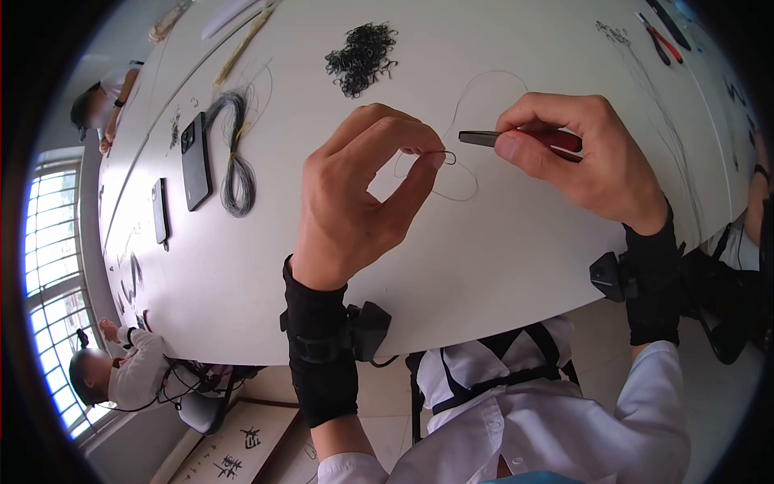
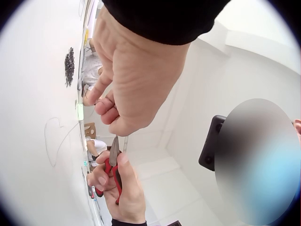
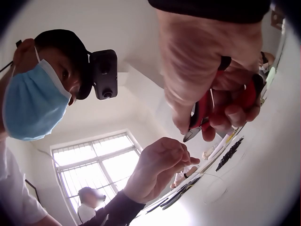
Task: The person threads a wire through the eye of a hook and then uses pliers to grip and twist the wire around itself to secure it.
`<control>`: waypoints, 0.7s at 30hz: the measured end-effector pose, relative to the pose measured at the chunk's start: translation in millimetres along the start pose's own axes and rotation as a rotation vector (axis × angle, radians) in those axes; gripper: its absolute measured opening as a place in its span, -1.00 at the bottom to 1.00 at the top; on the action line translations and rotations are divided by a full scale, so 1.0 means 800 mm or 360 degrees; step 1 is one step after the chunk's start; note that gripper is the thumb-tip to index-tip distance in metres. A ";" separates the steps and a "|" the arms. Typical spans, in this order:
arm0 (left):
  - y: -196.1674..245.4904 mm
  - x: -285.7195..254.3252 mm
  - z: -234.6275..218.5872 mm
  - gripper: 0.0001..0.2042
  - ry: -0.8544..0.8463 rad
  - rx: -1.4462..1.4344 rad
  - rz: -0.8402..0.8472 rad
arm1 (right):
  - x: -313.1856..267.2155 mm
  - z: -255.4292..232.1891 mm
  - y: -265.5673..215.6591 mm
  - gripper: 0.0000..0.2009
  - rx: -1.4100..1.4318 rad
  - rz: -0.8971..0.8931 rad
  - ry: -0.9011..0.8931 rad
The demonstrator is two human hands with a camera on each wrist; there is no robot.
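Between thumb and index fingertip, my left hand [image 1: 348, 185] pinches a small dark hook [image 1: 452, 156], its bend sticking out to the right. A thin clear line [image 1: 477, 190] loops on the white table around those fingertips. My right hand [image 1: 595, 153] grips red-handled pliers [image 1: 477, 138], their nose pointing left, a short gap from the hook in the head view. In the left wrist view the pliers [image 2: 114, 155] show long tapered jaws. The right wrist view shows the red handles [image 3: 205, 106] inside the curled fingers; there the left hand [image 3: 157, 167] hides the hook.
A heap of black hooks [image 1: 360, 58] lies beyond the left hand. To the left are a tied coil of grey line [image 1: 234, 165], a black phone [image 1: 195, 161] and a smaller dark device [image 1: 160, 211]. Another pair of pliers [image 1: 663, 42] lies far right. Other people sit around the table [image 1: 500, 258].
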State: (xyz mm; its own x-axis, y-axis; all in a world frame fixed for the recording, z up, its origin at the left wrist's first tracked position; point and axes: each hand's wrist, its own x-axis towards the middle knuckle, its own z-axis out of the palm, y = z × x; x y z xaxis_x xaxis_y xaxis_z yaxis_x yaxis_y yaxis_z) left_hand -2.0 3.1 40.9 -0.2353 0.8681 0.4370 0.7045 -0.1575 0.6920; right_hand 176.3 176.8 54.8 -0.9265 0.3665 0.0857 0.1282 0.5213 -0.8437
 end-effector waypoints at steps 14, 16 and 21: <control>0.002 0.001 0.001 -0.84 -0.0047 0.0037 0.0028 | 0.000 0.004 -0.002 -0.74 0.0001 0.0057 -0.0094; 0.003 0.001 0.002 -0.84 -0.0049 0.0046 0.0023 | -0.001 0.006 0.000 -0.74 0.0004 0.0036 -0.0088; 0.003 0.001 0.001 -0.84 -0.0026 0.0080 0.0029 | 0.000 0.007 0.002 -0.72 -0.0014 -0.0018 -0.0056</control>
State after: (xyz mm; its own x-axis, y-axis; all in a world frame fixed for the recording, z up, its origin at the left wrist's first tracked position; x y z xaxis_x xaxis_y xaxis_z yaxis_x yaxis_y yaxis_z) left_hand 0.3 4.1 42.4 -0.2117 0.8730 0.4394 0.7413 -0.1496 0.6543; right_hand 174.7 173.7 50.5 -0.9398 0.3331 0.0761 0.1207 0.5318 -0.8382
